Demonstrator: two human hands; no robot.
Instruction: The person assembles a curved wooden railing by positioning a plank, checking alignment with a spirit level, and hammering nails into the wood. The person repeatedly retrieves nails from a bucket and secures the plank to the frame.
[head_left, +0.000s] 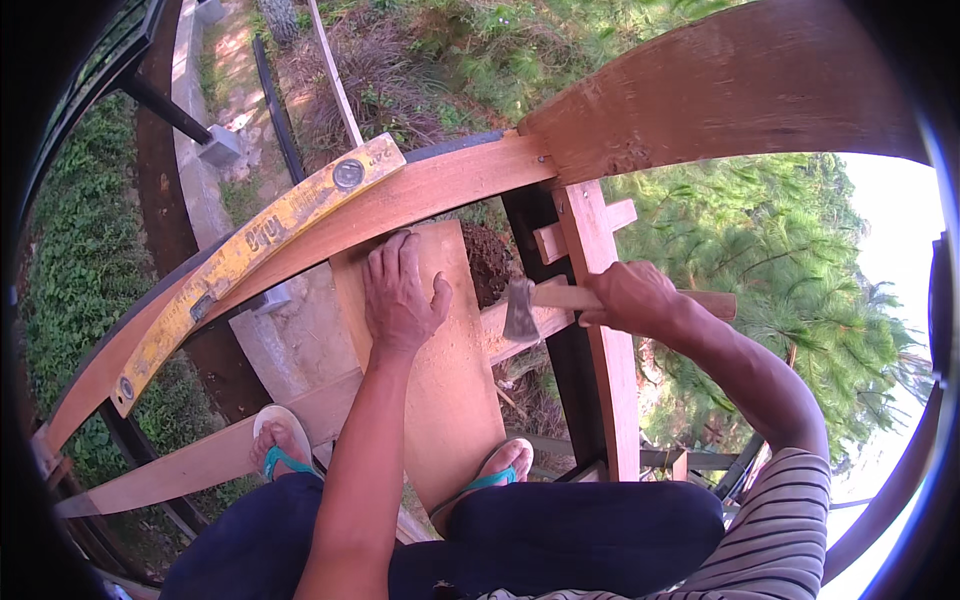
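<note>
My left hand lies flat on a wide wooden board, its thumb spread and its fingertips by the board's far end, close under a long wooden beam. In my right hand is a hatchet, gripped around its wooden handle. The dark metal head points left, just right of the board and over a short crosspiece. A worn yellow spirit level rests along the beam, to the left of and beyond my left hand.
A wooden post stands right of the board, beside a black metal upright. A broad brown plank spans the far right. My sandalled feet are on the board and a lower beam. Through the gaps, ground and plants show below.
</note>
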